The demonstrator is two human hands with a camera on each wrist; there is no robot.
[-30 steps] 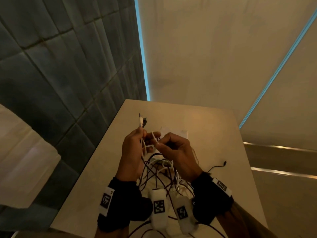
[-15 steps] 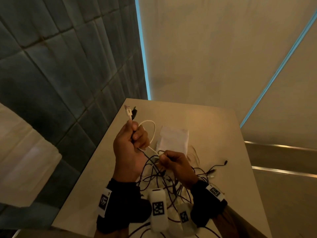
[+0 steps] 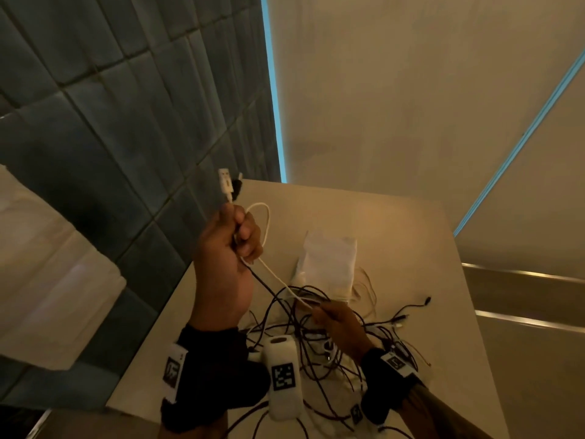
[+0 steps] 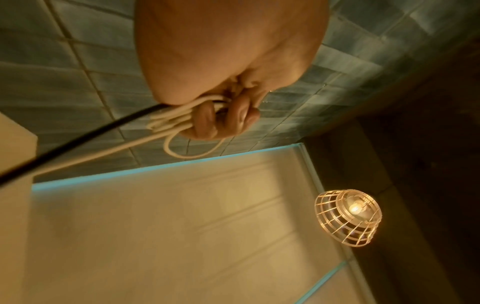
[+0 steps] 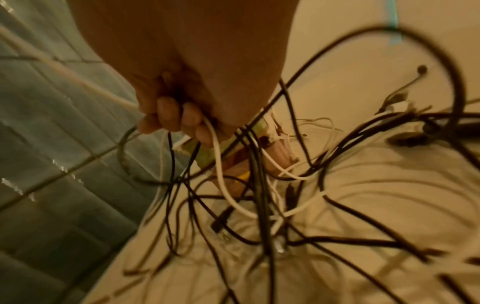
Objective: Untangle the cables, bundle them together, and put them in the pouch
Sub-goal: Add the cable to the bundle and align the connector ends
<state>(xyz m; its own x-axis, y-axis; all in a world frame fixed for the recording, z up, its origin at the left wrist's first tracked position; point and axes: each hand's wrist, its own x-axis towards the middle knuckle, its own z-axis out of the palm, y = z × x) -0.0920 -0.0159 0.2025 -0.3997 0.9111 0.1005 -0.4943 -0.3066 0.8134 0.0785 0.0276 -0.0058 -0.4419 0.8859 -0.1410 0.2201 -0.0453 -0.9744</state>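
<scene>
My left hand (image 3: 235, 239) is raised above the table and grips folded loops of a white cable (image 3: 267, 223) together with a black cable; a white USB plug (image 3: 225, 182) sticks up from the fist. In the left wrist view the white cable loops (image 4: 171, 121) run under the curled fingers (image 4: 207, 121). The white cable slants down to my right hand (image 3: 329, 312), which pinches it just above a tangle of black and white cables (image 3: 316, 343). The right wrist view shows the fingers (image 5: 168, 117) curled on cable over the tangle (image 5: 259, 185). A white pouch (image 3: 329, 261) lies flat behind the tangle.
The beige table (image 3: 411, 248) ends at a grey tiled wall (image 3: 110, 137) on the left and drops off on the right. Loose black plug ends (image 3: 427, 301) trail right of the tangle. A caged lamp (image 4: 348, 218) hangs overhead.
My left hand has risen and moved left with the cable loops. My right hand has dropped away from it toward the tangle, drawing the white cable taut between them.
</scene>
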